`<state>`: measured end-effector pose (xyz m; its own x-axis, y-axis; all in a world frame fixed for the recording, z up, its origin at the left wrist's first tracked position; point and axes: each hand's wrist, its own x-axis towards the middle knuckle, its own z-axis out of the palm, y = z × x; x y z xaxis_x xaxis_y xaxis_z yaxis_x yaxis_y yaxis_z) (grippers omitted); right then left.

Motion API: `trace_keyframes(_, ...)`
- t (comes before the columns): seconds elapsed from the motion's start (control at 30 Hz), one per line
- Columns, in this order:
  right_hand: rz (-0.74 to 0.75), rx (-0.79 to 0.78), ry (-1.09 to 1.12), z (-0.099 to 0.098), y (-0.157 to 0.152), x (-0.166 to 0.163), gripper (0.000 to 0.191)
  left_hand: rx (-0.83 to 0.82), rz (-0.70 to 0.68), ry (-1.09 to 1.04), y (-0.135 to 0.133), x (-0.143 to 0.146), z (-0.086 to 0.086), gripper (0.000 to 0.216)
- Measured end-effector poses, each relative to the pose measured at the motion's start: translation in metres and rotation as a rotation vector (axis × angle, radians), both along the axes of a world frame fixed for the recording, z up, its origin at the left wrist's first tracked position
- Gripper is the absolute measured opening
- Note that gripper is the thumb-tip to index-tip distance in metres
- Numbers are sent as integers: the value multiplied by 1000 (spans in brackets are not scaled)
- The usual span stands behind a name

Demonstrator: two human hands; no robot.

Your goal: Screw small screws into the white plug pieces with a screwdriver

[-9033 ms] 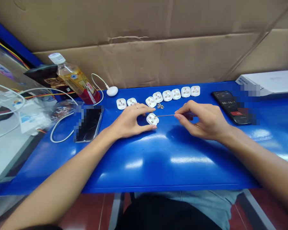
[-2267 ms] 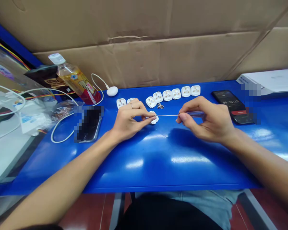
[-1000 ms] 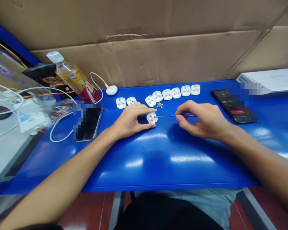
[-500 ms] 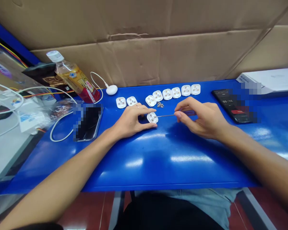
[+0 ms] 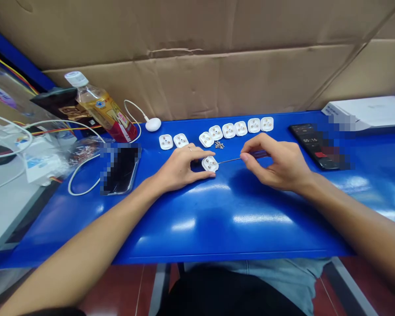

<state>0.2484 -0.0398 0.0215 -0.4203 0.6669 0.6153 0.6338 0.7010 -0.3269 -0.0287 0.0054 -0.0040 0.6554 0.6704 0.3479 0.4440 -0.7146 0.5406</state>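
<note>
Between the thumb and forefinger of my left hand (image 5: 181,169) is a white rounded-square plug housing (image 5: 210,164) with three metal contacts inside, low over the blue tabletop. My right hand (image 5: 278,162) pinches a screwdriver (image 5: 229,160) that lies nearly level. Its thin metal shaft points left and its tip is at the housing's right edge; whether it touches is too small to tell. The dark translucent handle is partly hidden behind my fingers. Just beyond the held piece lies a small heap of brass-coloured screws (image 5: 219,145).
Several similar white housings (image 5: 228,131) form a row toward the cardboard wall (image 5: 191,83). A phone (image 5: 121,169), a tilted drink bottle (image 5: 107,112), a white round device (image 5: 153,124) and loose cables are at left. Another phone (image 5: 316,147) and a white box (image 5: 365,109) are at right.
The screwdriver tip has shifted slightly, from over the housing's inner right part to its right edge. My right hand has moved a little; my left hand keeps its grip.
</note>
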Motion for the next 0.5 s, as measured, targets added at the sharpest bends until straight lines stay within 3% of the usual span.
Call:
trace_keyframes(0.17,-27,53,-15,2,0,2,5,10,18,17,-1,0,2,53)
trace_keyframes(0.5,-19,4,-102,1,1,3,4,10,17,17,-1,0,1,51)
